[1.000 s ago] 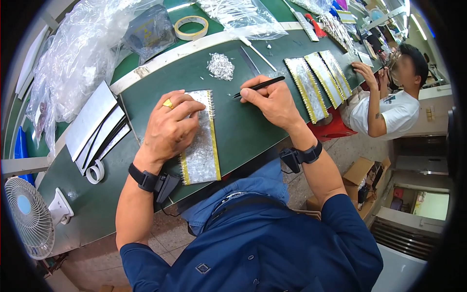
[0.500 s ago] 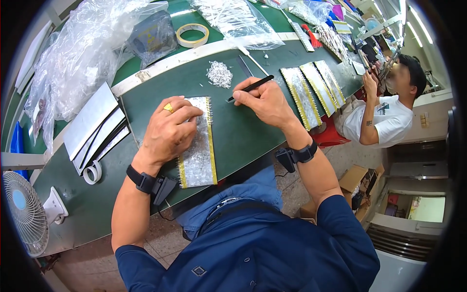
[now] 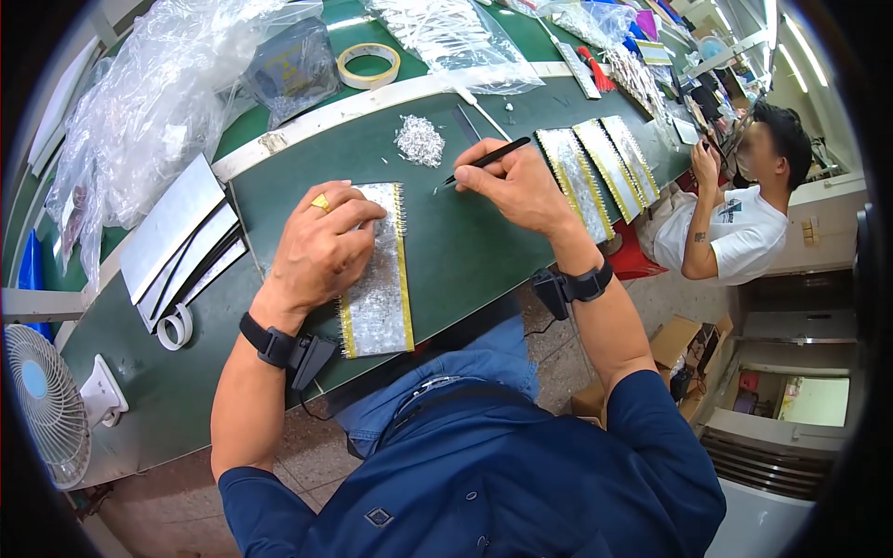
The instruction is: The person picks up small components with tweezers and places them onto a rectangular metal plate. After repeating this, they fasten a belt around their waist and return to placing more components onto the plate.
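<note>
My left hand [image 3: 326, 246] lies over the upper left part of a long silver panel [image 3: 379, 302] with yellow edges and rows of small pins, its fingers curled down onto it. Whether the fingertips also pinch something small is hidden. Between the thumb and fingers of my right hand [image 3: 521, 186] is a slim black pen-shaped tool [image 3: 502, 153], slanting down to the left. Its pale tip is just above the green tabletop, to the right of the panel. Beyond, a small heap of tiny white pieces [image 3: 419, 141] sits on the table.
Three similar panels [image 3: 575, 177] lie to the right. At left are stacked flat sheets [image 3: 177, 237], a white tape roll [image 3: 175, 327] and a fan [image 3: 42, 400]. A yellowish tape roll [image 3: 368, 67] and plastic bags [image 3: 172, 102] lie beyond a pale strip. A co-worker [image 3: 744, 205] sits at right.
My right hand has shifted slightly to the right, and the black tool has moved with it. My left hand and the panel have stayed nearly still.
</note>
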`<state>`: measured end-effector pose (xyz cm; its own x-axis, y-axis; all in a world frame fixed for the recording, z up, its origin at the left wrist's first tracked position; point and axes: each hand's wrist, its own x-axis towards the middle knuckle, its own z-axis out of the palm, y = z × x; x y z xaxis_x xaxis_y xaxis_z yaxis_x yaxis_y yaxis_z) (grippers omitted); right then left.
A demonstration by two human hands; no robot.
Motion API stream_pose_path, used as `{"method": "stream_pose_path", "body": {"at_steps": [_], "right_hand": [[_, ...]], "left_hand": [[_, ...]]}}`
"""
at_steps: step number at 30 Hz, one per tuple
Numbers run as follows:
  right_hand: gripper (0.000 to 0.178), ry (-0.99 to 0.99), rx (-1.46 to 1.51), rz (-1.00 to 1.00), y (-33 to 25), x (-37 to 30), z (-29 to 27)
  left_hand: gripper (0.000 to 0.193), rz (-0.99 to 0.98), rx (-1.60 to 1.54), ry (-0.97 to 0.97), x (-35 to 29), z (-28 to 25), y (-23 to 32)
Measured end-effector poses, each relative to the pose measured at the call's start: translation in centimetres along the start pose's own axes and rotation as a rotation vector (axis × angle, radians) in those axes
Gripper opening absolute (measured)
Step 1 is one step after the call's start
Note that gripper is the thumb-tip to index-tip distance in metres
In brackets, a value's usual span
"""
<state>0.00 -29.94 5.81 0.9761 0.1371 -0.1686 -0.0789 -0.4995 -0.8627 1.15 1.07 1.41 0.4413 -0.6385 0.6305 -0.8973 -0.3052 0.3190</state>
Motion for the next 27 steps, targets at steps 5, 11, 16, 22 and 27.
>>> {"method": "stream_pose_path", "body": {"at_steps": [5,11,16,22,27], "right_hand": [[0.024,-0.071,-0.056,-0.145,-0.3,0.0,0.1],[0.019,-0.136,-0.145,-0.215,-0.6,0.6,-0.3],[0.018,-0.191,-0.195,-0.236,-0.9,1.0,-0.6],[0.014,-0.102,-0.232,-0.292,0.3,0.1,0.7],[0.017,0.216,-0.219,-0.672,2.5,-3.8,4.5]], "left_hand": [[0.012,0.001,0.001,-0.003,0.0,0.0,-0.1],[0.012,0.012,0.018,-0.001,0.1,0.0,-0.1],[0.012,0.012,0.02,-0.001,0.1,0.1,0.0],[0.012,-0.001,0.007,-0.007,-0.1,-0.1,0.1],[0.01,-0.051,0.008,-0.014,0.1,-0.2,0.5]]}}
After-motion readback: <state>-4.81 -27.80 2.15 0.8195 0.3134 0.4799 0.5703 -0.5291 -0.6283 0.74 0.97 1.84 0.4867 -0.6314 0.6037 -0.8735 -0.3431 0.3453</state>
